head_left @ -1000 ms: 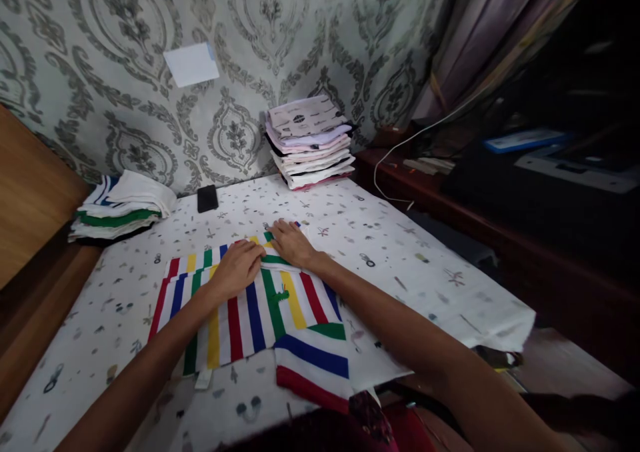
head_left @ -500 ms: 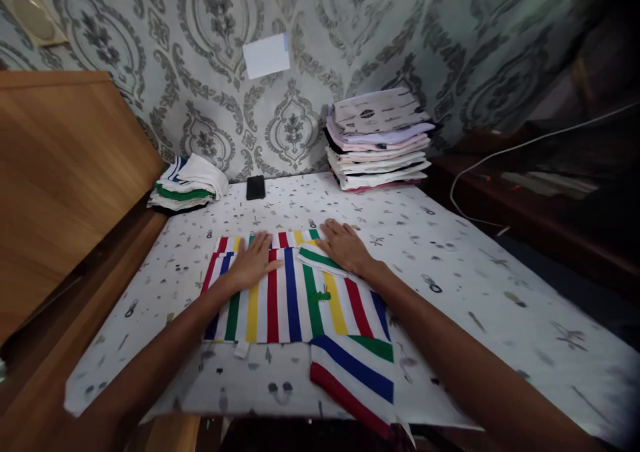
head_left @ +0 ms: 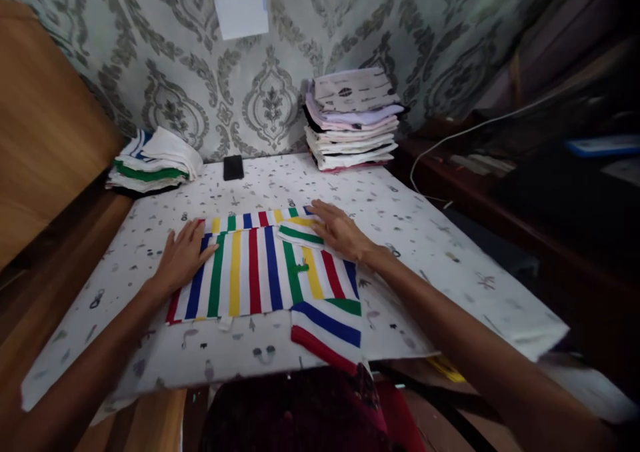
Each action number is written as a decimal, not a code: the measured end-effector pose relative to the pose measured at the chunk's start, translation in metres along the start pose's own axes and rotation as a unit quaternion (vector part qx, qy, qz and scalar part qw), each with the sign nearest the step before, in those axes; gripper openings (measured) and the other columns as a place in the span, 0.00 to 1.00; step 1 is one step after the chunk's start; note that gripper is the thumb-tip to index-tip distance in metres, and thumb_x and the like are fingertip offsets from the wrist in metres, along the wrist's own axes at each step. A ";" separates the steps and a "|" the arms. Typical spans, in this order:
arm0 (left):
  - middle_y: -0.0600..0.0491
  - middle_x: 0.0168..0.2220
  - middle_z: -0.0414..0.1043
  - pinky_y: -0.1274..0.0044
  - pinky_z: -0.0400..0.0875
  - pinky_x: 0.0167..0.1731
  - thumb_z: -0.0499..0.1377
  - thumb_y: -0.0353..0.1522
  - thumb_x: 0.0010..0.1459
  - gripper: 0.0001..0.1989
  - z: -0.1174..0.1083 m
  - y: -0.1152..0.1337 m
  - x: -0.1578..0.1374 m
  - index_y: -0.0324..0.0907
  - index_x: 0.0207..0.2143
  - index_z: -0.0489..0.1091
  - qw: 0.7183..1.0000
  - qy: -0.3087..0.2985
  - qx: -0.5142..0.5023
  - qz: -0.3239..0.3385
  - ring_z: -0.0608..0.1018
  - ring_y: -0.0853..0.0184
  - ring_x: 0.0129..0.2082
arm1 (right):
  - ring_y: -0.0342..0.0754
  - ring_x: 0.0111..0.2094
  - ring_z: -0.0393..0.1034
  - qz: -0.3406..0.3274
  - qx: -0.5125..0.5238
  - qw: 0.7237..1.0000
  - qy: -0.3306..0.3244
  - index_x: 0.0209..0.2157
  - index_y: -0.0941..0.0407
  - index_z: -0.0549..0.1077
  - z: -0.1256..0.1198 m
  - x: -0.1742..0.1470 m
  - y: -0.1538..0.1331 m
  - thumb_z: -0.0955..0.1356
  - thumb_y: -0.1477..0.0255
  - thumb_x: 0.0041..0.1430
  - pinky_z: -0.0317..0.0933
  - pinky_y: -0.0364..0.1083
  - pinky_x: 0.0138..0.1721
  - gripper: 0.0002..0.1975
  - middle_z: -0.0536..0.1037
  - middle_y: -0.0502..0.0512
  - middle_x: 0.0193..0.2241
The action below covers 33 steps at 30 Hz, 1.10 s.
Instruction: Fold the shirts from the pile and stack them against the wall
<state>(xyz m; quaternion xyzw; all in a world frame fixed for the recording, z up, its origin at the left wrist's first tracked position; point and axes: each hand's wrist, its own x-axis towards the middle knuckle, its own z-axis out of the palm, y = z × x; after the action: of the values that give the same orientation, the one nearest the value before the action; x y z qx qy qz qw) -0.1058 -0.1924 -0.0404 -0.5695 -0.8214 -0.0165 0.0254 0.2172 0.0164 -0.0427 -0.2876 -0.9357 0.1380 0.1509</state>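
A striped knit shirt (head_left: 240,272) in red, blue, green, yellow and white lies partly folded on the patterned cloth. One sleeve (head_left: 327,329) points toward me over the near side, and a striped collar (head_left: 303,233) shows near the upper right. My left hand (head_left: 181,257) rests on the shirt's far left corner, its fingers apart. At the opposite end, my right hand (head_left: 341,232) lies palm down by the collar with fingers stretched out. Neither hand grips the fabric visibly. A small white tag (head_left: 225,323) sticks out under the near edge.
Folded clothes make a tall stack (head_left: 353,122) at the back and a lower pile (head_left: 153,162) at the back left. Between them lies a black phone (head_left: 233,168). A wooden panel (head_left: 45,125) borders the left side; a white cable (head_left: 475,115) hangs at right.
My left hand has slid left from the shirt's upper middle to its left edge. My right hand stays near the collar. The camera view has shifted.
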 end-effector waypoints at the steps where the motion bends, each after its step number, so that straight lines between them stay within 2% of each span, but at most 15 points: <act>1: 0.39 0.70 0.50 0.54 0.50 0.65 0.43 0.50 0.67 0.35 -0.002 0.000 -0.009 0.38 0.67 0.54 0.999 0.003 -0.014 0.029 0.56 0.50 0.69 | 0.59 0.68 0.51 -0.013 0.011 1.000 0.001 0.65 0.54 0.63 -0.007 -0.018 -0.001 0.57 0.60 0.70 0.51 0.63 0.66 0.27 0.59 0.59 0.68; 6: 0.49 0.65 0.62 0.61 0.64 0.60 0.49 0.50 0.65 0.28 -0.008 -0.006 -0.062 0.52 0.63 0.61 0.972 -0.015 -0.101 0.214 0.67 0.54 0.63 | 0.56 0.67 0.55 -0.092 0.048 0.994 -0.045 0.59 0.50 0.70 -0.033 -0.123 -0.012 0.62 0.59 0.68 0.58 0.60 0.64 0.21 0.62 0.57 0.66; 9: 0.50 0.58 0.70 0.62 0.70 0.55 0.53 0.47 0.64 0.23 -0.006 -0.011 -0.088 0.53 0.59 0.65 0.959 0.008 -0.105 0.263 0.74 0.56 0.55 | 0.56 0.67 0.55 -0.115 0.047 0.990 -0.065 0.60 0.46 0.69 -0.040 -0.165 -0.023 0.65 0.64 0.67 0.60 0.60 0.63 0.21 0.63 0.56 0.66; 12: 0.49 0.55 0.71 0.64 0.73 0.51 0.54 0.45 0.64 0.19 -0.004 -0.017 -0.103 0.52 0.55 0.66 0.961 0.019 -0.091 0.259 0.76 0.56 0.51 | 0.54 0.66 0.57 -0.138 0.030 0.987 -0.076 0.60 0.47 0.69 -0.042 -0.176 -0.034 0.65 0.69 0.67 0.60 0.60 0.63 0.21 0.66 0.58 0.64; 16: 0.51 0.50 0.75 0.67 0.75 0.47 0.52 0.41 0.64 0.15 -0.006 -0.024 -0.108 0.52 0.51 0.69 0.964 0.013 -0.072 0.254 0.78 0.58 0.48 | 0.54 0.62 0.63 -0.178 0.002 0.981 -0.081 0.53 0.52 0.74 -0.035 -0.165 -0.042 0.62 0.74 0.67 0.60 0.61 0.62 0.16 0.73 0.61 0.58; 20: 0.53 0.45 0.78 0.68 0.78 0.41 0.48 0.41 0.65 0.14 -0.011 -0.024 -0.109 0.53 0.44 0.73 0.969 0.036 -0.086 0.229 0.80 0.58 0.44 | 0.54 0.59 0.67 -0.195 0.036 0.977 -0.075 0.46 0.55 0.76 -0.030 -0.159 -0.047 0.60 0.77 0.67 0.63 0.60 0.59 0.15 0.77 0.62 0.53; 22: 0.53 0.44 0.79 0.69 0.78 0.41 0.48 0.43 0.64 0.15 -0.015 -0.022 -0.108 0.53 0.41 0.74 0.972 0.038 -0.135 0.190 0.81 0.58 0.43 | 0.52 0.56 0.69 -0.169 0.091 0.979 -0.067 0.45 0.55 0.75 -0.032 -0.156 -0.048 0.60 0.76 0.68 0.64 0.58 0.58 0.14 0.78 0.61 0.51; 25: 0.54 0.40 0.80 0.73 0.78 0.38 0.52 0.47 0.61 0.16 -0.023 -0.022 -0.101 0.53 0.40 0.75 0.964 -0.015 -0.248 0.095 0.82 0.58 0.39 | 0.49 0.50 0.73 -0.082 0.226 0.970 -0.046 0.45 0.54 0.74 -0.038 -0.137 -0.045 0.61 0.71 0.69 0.69 0.53 0.52 0.11 0.79 0.59 0.47; 27: 0.54 0.36 0.80 0.75 0.76 0.33 0.55 0.50 0.58 0.17 -0.028 -0.023 -0.091 0.51 0.39 0.75 0.948 -0.050 -0.313 0.025 0.81 0.59 0.35 | 0.48 0.42 0.75 -0.005 0.323 0.946 -0.032 0.43 0.54 0.74 -0.039 -0.111 -0.038 0.63 0.68 0.67 0.71 0.49 0.43 0.10 0.80 0.56 0.41; 29: 0.54 0.32 0.78 0.75 0.74 0.30 0.58 0.53 0.55 0.20 -0.030 -0.024 -0.077 0.48 0.37 0.75 0.933 -0.065 -0.352 -0.031 0.79 0.60 0.31 | 0.45 0.32 0.73 0.086 0.396 0.914 -0.008 0.38 0.55 0.73 -0.037 -0.079 -0.027 0.65 0.67 0.64 0.70 0.45 0.33 0.07 0.78 0.52 0.31; 31: 0.54 0.29 0.76 0.76 0.73 0.28 0.61 0.54 0.51 0.22 -0.029 -0.025 -0.064 0.46 0.36 0.75 0.926 -0.064 -0.367 -0.066 0.76 0.61 0.29 | 0.41 0.23 0.66 0.204 0.427 0.881 0.013 0.33 0.56 0.72 -0.030 -0.048 -0.016 0.68 0.69 0.61 0.63 0.41 0.24 0.05 0.72 0.48 0.23; 33: 0.54 0.29 0.75 0.76 0.71 0.27 0.62 0.53 0.49 0.23 -0.026 -0.026 -0.055 0.45 0.36 0.75 0.925 -0.053 -0.367 -0.084 0.74 0.63 0.28 | 0.39 0.21 0.61 0.303 0.434 0.848 0.005 0.31 0.56 0.72 -0.023 -0.026 -0.007 0.69 0.72 0.59 0.58 0.39 0.20 0.03 0.68 0.47 0.21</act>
<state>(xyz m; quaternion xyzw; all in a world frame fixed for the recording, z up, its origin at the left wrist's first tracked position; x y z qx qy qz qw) -0.1105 -0.2543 -0.0181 -0.4681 -0.8028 -0.2883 -0.2307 0.2427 0.0000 -0.0248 -0.4624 -0.6460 0.5677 0.2159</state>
